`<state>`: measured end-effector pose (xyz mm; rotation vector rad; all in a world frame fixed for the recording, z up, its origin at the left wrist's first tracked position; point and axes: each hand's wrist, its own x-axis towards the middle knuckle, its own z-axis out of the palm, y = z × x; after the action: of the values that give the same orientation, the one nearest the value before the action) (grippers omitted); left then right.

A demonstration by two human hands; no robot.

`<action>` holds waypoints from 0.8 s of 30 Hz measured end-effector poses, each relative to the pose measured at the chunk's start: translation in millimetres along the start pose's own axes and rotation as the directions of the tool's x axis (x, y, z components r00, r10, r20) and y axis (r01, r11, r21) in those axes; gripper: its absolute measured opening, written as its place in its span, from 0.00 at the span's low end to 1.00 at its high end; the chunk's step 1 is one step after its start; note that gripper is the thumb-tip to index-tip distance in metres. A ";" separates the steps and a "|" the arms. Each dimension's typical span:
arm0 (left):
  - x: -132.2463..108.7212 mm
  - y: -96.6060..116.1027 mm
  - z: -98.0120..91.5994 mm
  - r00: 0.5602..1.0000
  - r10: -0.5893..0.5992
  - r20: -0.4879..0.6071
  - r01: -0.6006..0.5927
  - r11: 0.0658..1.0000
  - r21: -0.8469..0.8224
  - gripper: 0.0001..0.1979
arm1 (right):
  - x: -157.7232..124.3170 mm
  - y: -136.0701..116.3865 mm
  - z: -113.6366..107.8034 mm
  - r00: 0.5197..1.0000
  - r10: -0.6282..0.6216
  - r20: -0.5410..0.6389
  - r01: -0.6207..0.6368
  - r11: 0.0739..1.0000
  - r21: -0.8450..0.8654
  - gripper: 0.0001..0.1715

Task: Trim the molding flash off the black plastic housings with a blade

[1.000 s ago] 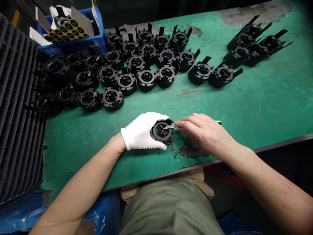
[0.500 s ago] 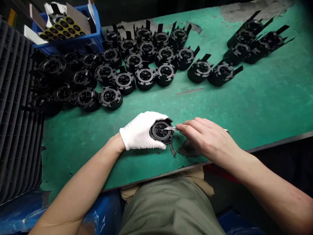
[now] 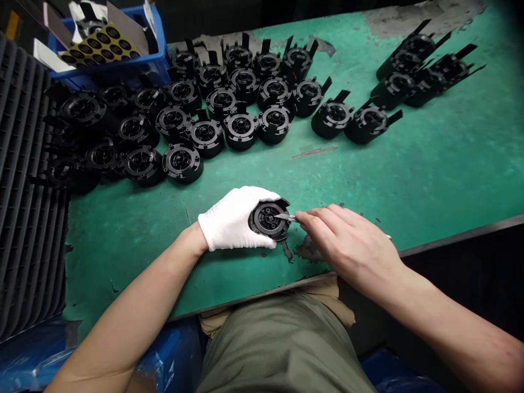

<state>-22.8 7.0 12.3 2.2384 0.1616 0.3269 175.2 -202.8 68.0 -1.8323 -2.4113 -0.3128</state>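
My left hand (image 3: 235, 219), in a white glove, is wrapped round a round black plastic housing (image 3: 268, 219) near the front of the green table. The housing's ringed face, with a hub in the middle, is turned up towards me. Bare and closed, my right hand (image 3: 347, 240) grips a craft knife (image 3: 289, 217) from the right side. Its pointed silver blade reaches over the face of the housing, with the tip at the hub. Most of the knife's handle is hidden under my fingers.
Several similar black housings (image 3: 241, 128) stand in rows at the back left, and more housings (image 3: 368, 123) at the right. A blue bin (image 3: 164, 65) holds a sheet of yellow-and-black stickers (image 3: 100, 46). Stacked dark ribbed trays (image 3: 30, 191) rise at the left. The green table (image 3: 409, 180) has worn patches.
My right hand has tilted and shifted slightly, and the blade has turned a little with it. The blade tip stays at the hub. My left hand keeps its hold on the housing.
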 end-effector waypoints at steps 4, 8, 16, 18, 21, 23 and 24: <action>0.9 -0.8 0.5 1.000 0.003 0.007 -0.003 1.000 -0.002 0.44 | 1.4 -10.2 -7.0 1.000 0.014 0.023 -0.013 1.000 -0.011 0.16; 0.9 -2.7 1.8 1.000 0.010 0.003 -0.010 1.000 -0.003 0.45 | -1.3 -22.4 -6.7 0.999 0.051 0.012 -0.052 0.998 0.020 0.16; 0.3 -2.4 1.7 1.000 0.000 -0.002 0.000 1.000 -0.006 0.45 | -10.6 -31.8 7.8 0.973 0.225 -0.054 -0.207 0.950 0.232 0.13; 0.5 -2.9 3.9 1.000 0.002 -0.009 -0.002 1.000 -0.005 0.46 | -12.7 -28.8 9.2 0.960 0.275 -0.054 -0.252 0.931 0.265 0.13; 0.5 -4.4 9.9 0.996 -0.017 -0.088 0.019 0.999 0.026 0.49 | -14.7 -23.1 10.7 0.941 0.337 -0.031 -0.313 0.901 0.300 0.12; 0.1 -4.3 13.1 0.984 -0.060 -0.170 0.073 0.995 0.068 0.53 | -14.8 -19.2 14.6 0.938 0.347 -0.006 -0.328 0.892 0.309 0.12; -0.2 -3.7 13.9 0.977 -0.087 -0.196 0.106 0.990 0.089 0.55 | -14.2 -17.1 17.9 0.938 0.345 0.009 -0.331 0.892 0.307 0.12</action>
<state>-19.0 -0.9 1.0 2.2852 0.3956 0.4915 163.5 -216.6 46.0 -2.0173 -1.9242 0.0471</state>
